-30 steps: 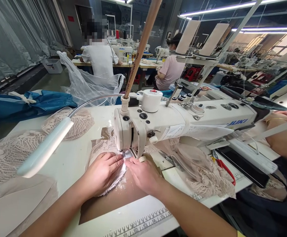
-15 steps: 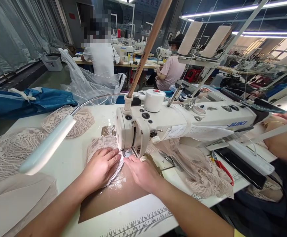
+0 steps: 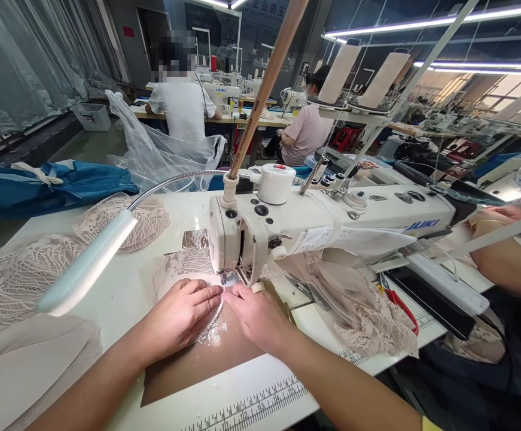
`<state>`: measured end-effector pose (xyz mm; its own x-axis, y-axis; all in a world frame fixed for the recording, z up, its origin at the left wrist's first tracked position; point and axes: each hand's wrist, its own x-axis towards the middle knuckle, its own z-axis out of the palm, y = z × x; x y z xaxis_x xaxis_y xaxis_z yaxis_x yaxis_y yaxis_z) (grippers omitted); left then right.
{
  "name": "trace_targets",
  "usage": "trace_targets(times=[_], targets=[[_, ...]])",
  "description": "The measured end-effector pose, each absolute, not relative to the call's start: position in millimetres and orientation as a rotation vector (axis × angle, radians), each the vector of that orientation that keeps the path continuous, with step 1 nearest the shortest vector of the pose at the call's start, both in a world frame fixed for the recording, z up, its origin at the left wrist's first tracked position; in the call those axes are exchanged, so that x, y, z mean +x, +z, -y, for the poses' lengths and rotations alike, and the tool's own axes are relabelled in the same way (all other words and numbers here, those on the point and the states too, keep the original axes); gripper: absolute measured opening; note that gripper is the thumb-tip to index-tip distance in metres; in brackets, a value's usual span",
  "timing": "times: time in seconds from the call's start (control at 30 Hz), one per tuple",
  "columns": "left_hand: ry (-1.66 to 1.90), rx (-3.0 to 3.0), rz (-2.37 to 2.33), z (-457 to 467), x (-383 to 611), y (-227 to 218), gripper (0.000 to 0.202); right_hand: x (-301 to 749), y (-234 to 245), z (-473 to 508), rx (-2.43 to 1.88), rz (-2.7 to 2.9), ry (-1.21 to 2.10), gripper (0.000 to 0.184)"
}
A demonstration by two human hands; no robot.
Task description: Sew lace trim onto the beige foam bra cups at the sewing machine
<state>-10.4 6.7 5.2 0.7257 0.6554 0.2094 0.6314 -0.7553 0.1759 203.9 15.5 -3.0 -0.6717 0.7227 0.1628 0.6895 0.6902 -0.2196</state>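
A beige lace piece (image 3: 188,263) with a bright white edge lies under the presser foot (image 3: 224,279) of a white sewing machine (image 3: 224,233). My left hand (image 3: 188,314) is on the lace left of the needle area, its fingers together and pressed onto the fabric; the thumb is hidden. Opposite it, my right hand (image 3: 258,314) pinches the fabric edge just in front of the foot, the fingertips of both hands nearly meeting. A ring-like pale band (image 3: 258,288) is on a right finger. Beneath the hands lies a shiny brown sheet (image 3: 210,365).
Lace pieces (image 3: 27,275) lie left under a lamp (image 3: 90,263). Right of the machine are bunched lace (image 3: 372,317), red-handled scissors (image 3: 401,308) and a dark phone (image 3: 430,302). A ruler strip (image 3: 251,413) runs along the front edge. A neighbour's arm (image 3: 506,251) shows at right.
My fingertips sit slightly nearer to me, leaving a little more of the presser foot area uncovered. The whole view has shifted slightly. Both hands stay on the lace.
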Motion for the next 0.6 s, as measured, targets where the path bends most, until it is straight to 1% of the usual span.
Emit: trace_targets(times=[0.17,0.47,0.6], targets=[[0.430,2.846,-1.122,-7.3,-5.8,2.0,0.031,198.5,-0.9,-14.0,-1.234,2.642,0.170,0.032],[0.486,2.780,-1.126,-9.8,-3.4,2.6,0.030,197.0,-2.2,-15.7,-1.239,2.647,0.172,0.034],[0.474,2.755,-1.130,-11.7,-3.3,3.8,0.028,196.8,-0.2,-16.4,-1.256,2.675,0.180,0.032]])
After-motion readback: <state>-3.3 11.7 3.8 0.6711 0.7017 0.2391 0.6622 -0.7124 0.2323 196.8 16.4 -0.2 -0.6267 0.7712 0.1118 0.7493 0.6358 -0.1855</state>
